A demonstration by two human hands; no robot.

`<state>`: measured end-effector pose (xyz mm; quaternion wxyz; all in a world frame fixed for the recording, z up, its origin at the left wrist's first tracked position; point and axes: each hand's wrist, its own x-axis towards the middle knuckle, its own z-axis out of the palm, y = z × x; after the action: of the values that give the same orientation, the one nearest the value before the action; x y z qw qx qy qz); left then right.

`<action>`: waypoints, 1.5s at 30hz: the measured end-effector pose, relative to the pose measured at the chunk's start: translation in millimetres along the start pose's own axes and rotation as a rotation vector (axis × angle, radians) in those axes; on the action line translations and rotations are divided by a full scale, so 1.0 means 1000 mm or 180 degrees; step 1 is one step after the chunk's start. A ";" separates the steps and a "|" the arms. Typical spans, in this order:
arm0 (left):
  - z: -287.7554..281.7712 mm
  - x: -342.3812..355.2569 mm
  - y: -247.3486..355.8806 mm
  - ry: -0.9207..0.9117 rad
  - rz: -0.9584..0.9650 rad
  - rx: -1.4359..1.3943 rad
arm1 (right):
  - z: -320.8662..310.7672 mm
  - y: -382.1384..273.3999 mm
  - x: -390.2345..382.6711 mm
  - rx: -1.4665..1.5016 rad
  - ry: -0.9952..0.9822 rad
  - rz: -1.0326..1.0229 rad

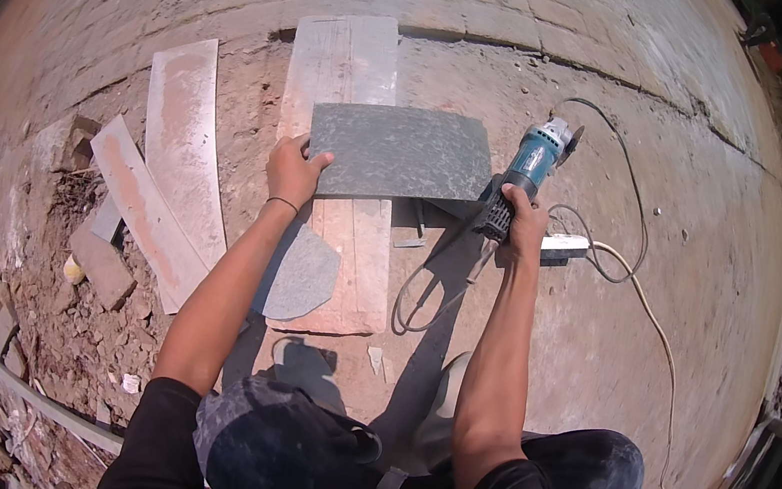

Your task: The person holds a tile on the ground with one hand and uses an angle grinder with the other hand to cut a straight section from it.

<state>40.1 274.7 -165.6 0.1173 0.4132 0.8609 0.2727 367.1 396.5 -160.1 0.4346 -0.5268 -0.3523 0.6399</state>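
A dark grey rectangular stone tile point(400, 153) lies across a long pale plank-like slab point(346, 61). My left hand point(296, 173) grips the tile's near left corner, thumb on top and fingers at its left edge. In my right hand point(521, 226) is a blue and black angle grinder point(534, 155), held by its rear body. Its disc points away from me, up and to the right, beside the tile's right end. Below the tile, a lighter grey cut stone piece point(303, 277) with angled edges rests on the slab, partly hidden by my left forearm.
Two long slabs point(187, 133) lie at the left, near rubble and broken stones point(101, 267). A white power strip point(565, 246) sits right of my right hand, its pale cable point(651, 329) running toward me. The grinder's dark cord point(403, 297) loops nearby. A small hammer-like tool point(410, 241) lies under the tile's edge.
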 end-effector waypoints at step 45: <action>-0.002 -0.125 0.124 -0.1788 -0.1665 -0.3661 | 0.099 -0.027 -0.057 -0.0064 -0.0090 -0.1038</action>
<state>198.3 240.6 -96.5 0.5983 0.1190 0.5878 0.5313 279.3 354.3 -95.3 0.5224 -0.4580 -0.4456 0.5646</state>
